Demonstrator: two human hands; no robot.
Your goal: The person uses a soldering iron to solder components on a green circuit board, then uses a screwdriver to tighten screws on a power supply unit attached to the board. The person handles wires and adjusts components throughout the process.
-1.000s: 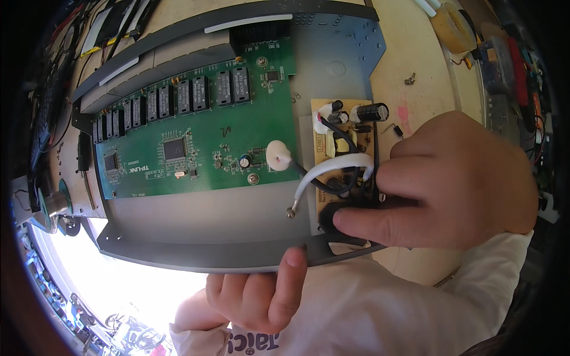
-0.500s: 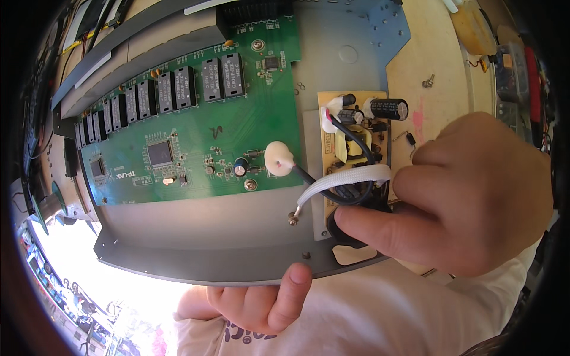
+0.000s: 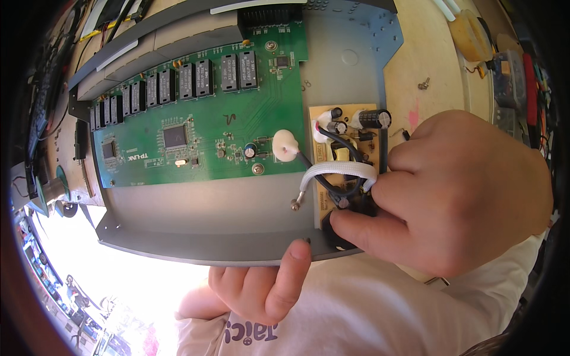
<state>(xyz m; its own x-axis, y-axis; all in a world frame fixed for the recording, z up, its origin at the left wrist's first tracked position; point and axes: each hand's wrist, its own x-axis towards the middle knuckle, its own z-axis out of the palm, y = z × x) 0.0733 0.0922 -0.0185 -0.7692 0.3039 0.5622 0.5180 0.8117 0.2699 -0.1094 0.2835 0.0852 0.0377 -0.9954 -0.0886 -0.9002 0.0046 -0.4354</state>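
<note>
1. Since half a second ago, the tan rectangular circuit board with standing components point(image 3: 322, 204) has shifted toward the large green circuit board point(image 3: 208, 139) and toward the tray's near wall, and the right hand point(image 3: 469, 190) has gone with it.
2. That tan board now sits inside the open grey sheet-metal tray point(image 3: 237, 207), just left of the right hand and beyond the left hand point(image 3: 261, 291).
3. Right hand: clamped on the tan board's near end, thumb on a dark part there, forefinger curled at its right edge.
4. Left hand: apart from the right one, gripping the tray's near wall, fingers curled underneath and thumb raised by a small dark stud point(image 3: 307, 241).
5. Left of the right forefinger, a white braided sleeve point(image 3: 338, 169) arches over the tan board, ending in a metal lug; whether the lug touches the tray I cannot tell.
6. Beneath it loops a black cable point(image 3: 310, 166), running to a white glue blob point(image 3: 285, 145) on the green board's edge.
7. Beyond the left hand, the green board carries a row of black rectangular chips point(image 3: 230, 72).
8. Beyond the right hand, small metal screws point(image 3: 424, 83) lie on the pale wooden bench point(image 3: 415, 53), with an amber tape roll point(image 3: 472, 37) farther off.
</note>
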